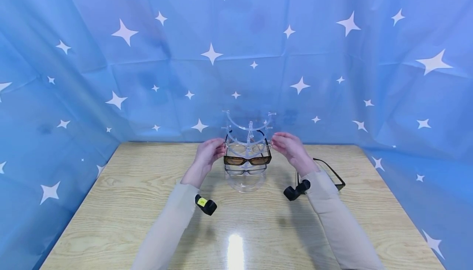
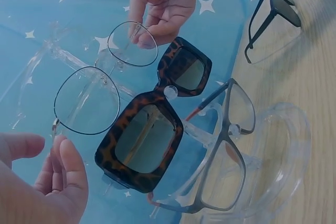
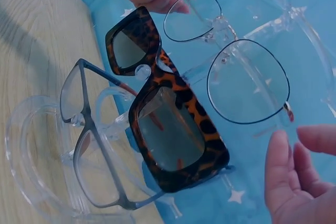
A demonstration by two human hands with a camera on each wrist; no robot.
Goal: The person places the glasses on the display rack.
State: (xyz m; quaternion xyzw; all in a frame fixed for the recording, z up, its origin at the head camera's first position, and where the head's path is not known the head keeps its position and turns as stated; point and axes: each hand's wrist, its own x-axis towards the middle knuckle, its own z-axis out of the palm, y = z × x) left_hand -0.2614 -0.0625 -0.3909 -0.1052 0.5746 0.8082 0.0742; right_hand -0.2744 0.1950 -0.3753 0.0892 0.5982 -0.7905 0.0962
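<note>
Thin round wire-framed glasses sit on a clear stand, their bridge on its peg. My left hand is at their left hinge; in the left wrist view its thumb stands apart from the fingers, fingertips right at the hinge. At the opposite end is my right hand, and the right wrist view shows a gap between thumb and forefinger, just below the hinge. Tortoiseshell sunglasses hang one level lower. Beneath those are grey-framed glasses on the stand.
Dark sunglasses lie on the wooden table, partly behind my right forearm in the head view. Clear upper arms of the stand rise above the wire glasses. A blue star-patterned curtain hangs behind the table.
</note>
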